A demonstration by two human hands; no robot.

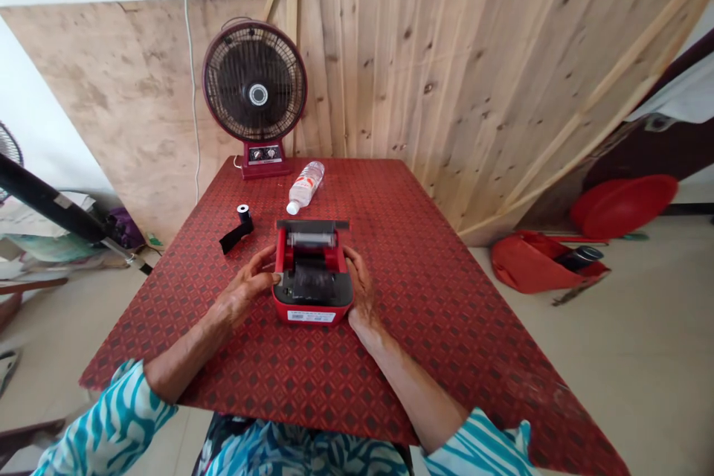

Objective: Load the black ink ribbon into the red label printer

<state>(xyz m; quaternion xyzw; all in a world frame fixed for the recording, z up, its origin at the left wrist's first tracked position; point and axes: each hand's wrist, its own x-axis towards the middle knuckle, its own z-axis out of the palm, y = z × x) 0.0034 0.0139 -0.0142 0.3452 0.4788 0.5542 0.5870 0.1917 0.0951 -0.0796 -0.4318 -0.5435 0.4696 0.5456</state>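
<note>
A small red and black label printer (313, 316) stands on the table in front of me, its lid raised at the back. A greyish roller shows under the lid, and a dark film lies across the middle of the body. My left hand (248, 286) grips the printer's left side, thumb on the top edge and fingers along the wall. Around the right side curls my right hand (361, 286), its fingertips partly hidden. Left of the printer sits a small roll of black ribbon (244, 213) with a white core, its loose black end (234, 236) trailing onto the table.
A clear plastic bottle (306, 186) with a white cap lies behind the printer. At the table's far edge stands a dark red fan (256, 85). The table (424, 357) has a red patterned cover. A red bag (524, 260) rests on the floor to the right.
</note>
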